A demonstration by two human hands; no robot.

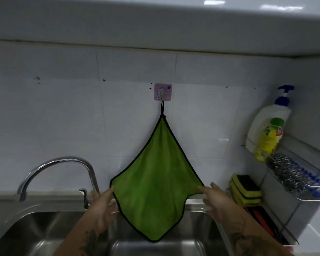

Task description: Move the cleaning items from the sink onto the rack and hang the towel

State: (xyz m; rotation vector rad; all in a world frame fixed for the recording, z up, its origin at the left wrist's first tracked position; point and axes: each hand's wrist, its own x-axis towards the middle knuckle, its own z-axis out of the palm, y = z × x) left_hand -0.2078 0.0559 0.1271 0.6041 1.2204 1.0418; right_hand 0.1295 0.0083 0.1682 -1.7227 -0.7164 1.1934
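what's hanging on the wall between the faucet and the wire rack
In the head view, a green towel hangs by its loop from a pink wall hook, between the faucet and the rack. Both hands touch its side corners.

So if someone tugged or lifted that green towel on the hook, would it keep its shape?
Probably not. The green towel hangs by one corner loop from the pink hook and drapes into a soft diamond, so it looks floppy. Its fuzzy surface suggests light cloth with decent grip. The left hand and right hand at its side corners could likely spread it easily.
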